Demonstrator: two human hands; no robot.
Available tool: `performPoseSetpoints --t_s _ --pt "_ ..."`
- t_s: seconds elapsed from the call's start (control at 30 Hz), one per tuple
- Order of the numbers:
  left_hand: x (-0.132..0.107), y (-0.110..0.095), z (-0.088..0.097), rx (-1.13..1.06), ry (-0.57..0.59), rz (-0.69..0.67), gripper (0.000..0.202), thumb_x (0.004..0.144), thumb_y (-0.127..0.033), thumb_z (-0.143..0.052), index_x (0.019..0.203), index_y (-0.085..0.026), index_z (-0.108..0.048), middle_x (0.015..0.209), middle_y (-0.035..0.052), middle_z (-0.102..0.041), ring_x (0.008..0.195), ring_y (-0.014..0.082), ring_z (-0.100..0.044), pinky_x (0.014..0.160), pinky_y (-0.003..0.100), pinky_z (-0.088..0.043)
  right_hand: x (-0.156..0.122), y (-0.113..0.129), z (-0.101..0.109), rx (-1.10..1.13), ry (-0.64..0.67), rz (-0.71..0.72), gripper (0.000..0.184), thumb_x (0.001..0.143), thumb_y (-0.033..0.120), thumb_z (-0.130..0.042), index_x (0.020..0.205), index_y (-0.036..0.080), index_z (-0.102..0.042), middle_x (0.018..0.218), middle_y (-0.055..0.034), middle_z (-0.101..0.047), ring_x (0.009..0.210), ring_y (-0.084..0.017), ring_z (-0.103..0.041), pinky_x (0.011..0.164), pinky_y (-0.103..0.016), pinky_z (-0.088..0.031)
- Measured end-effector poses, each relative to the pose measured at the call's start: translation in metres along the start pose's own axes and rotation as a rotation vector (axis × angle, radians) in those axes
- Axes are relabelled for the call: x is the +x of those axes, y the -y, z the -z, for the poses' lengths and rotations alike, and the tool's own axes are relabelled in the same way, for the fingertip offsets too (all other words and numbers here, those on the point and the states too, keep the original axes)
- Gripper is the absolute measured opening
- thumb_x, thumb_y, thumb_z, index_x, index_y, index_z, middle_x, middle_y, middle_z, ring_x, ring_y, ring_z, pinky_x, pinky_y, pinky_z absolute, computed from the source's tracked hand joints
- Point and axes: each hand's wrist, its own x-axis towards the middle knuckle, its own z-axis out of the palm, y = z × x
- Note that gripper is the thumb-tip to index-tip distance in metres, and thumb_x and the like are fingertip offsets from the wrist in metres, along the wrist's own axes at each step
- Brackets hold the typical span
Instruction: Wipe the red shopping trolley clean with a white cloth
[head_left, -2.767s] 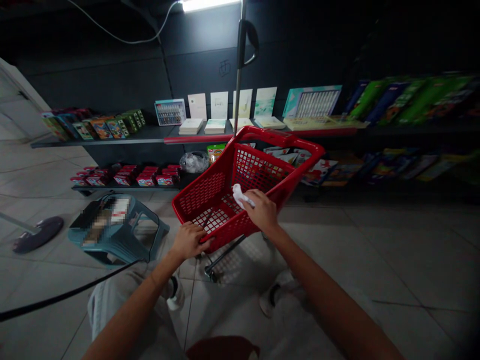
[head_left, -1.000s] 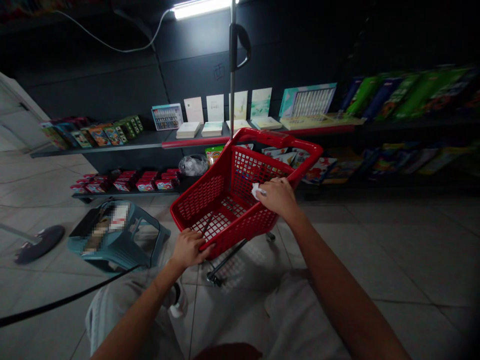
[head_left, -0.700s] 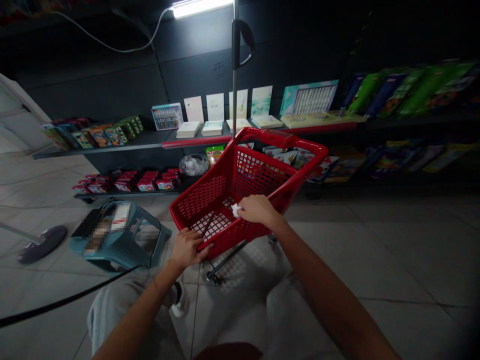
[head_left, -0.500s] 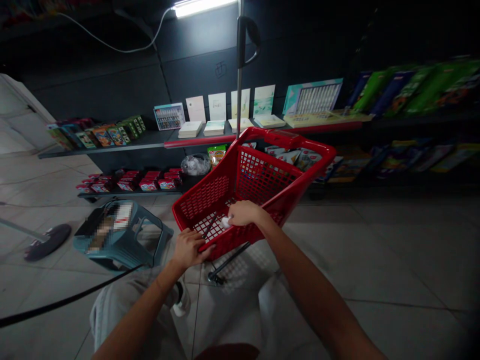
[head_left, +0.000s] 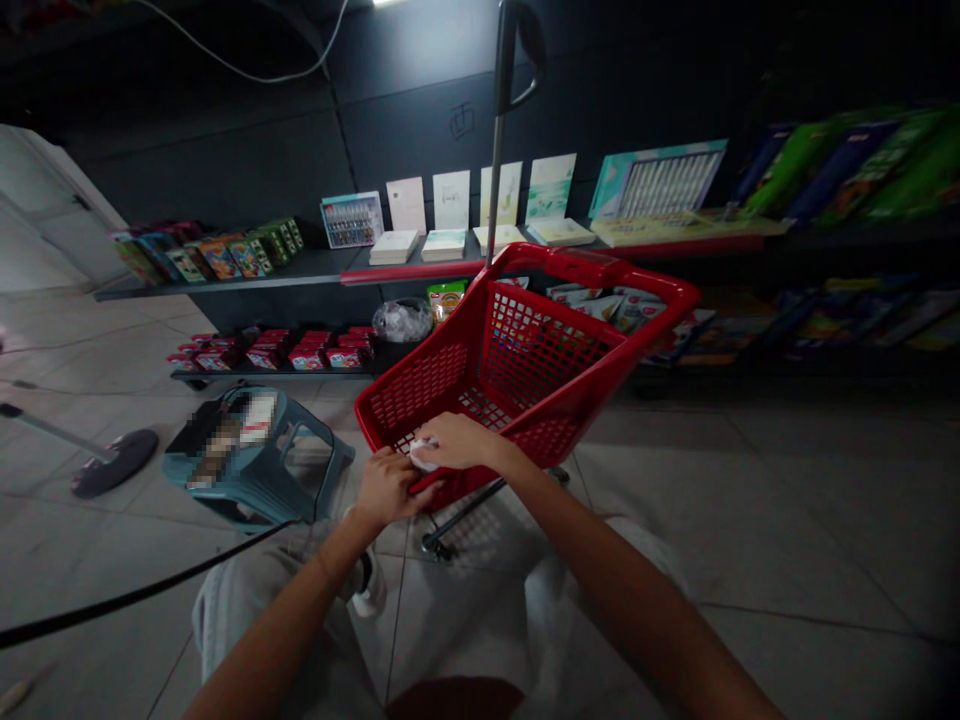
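Observation:
A red plastic shopping cart (head_left: 442, 383) with a perforated basket stands before me, tilted in my view. My left hand (head_left: 391, 488) is closed over the near rim of its basket, thumb outside. Inside that rim, my right hand (head_left: 457, 440) grips a crumpled white wipe (head_left: 424, 455), pressed low against the near end of the basket. The fingertips of the right hand are partly hidden behind the wipe and the hand itself. Both hands are close together.
A blue-grey stool (head_left: 300, 470) with blurred items on top stands left of the cart. Behind are shelves with notebooks (head_left: 394, 246), red boxes (head_left: 307, 350) and snack bags (head_left: 855, 170). A pole (head_left: 496, 180) rises behind the cart. A black strap (head_left: 150, 595) crosses the lower left.
My right hand has moved left and nearer along the basket with the wipe, closer to my left hand. The left hand keeps its hold on the rim. My view has shifted slightly.

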Motion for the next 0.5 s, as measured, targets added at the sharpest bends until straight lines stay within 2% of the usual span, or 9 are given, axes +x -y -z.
performPoseSetpoints --t_s 0.1,0.17,0.3,0.5 --pt "0.001 0.002 0.0 0.025 0.013 0.023 0.047 0.098 -0.048 -0.063 0.06 -0.021 -0.067 0.06 0.002 -0.063 0.06 0.0147 -0.058 0.066 0.036 -0.034 -0.016 -0.007 -0.002 -0.05 -0.191 0.066 0.032 0.106 0.035 -0.051 0.103 0.016 -0.077 0.111 -0.011 -0.078 0.104 -0.022 -0.07 0.091 -0.028 -0.045" --pt "0.003 0.004 0.001 0.028 0.05 0.041 0.049 0.099 -0.049 -0.061 0.059 -0.021 -0.065 0.06 0.0023 -0.062 0.061 0.0148 -0.058 0.066 0.036 -0.034 -0.026 -0.014 -0.005 -0.087 -0.252 0.079 0.031 0.107 0.035 -0.051 0.104 0.015 -0.076 0.109 -0.0113 -0.077 0.106 -0.022 -0.068 0.098 -0.03 -0.043" --pt "0.008 0.008 0.001 0.011 0.113 0.055 0.049 0.101 -0.049 -0.059 0.061 -0.021 -0.066 0.063 0.0024 -0.064 0.064 0.0154 -0.059 0.068 0.036 -0.035 -0.041 -0.03 -0.008 -0.118 -0.295 0.054 0.031 0.109 0.036 -0.05 0.107 0.016 -0.074 0.11 -0.0109 -0.076 0.106 -0.022 -0.065 0.098 -0.032 -0.041" --pt "0.017 0.007 -0.005 -0.006 0.13 0.052 0.049 0.101 -0.052 -0.058 0.063 -0.022 -0.066 0.064 0.0017 -0.061 0.063 0.0148 -0.056 0.067 0.036 -0.036 -0.052 -0.056 -0.001 -0.138 -0.313 -0.009 0.03 0.11 0.036 -0.05 0.106 0.017 -0.072 0.111 -0.0094 -0.074 0.109 -0.021 -0.063 0.095 -0.031 -0.036"
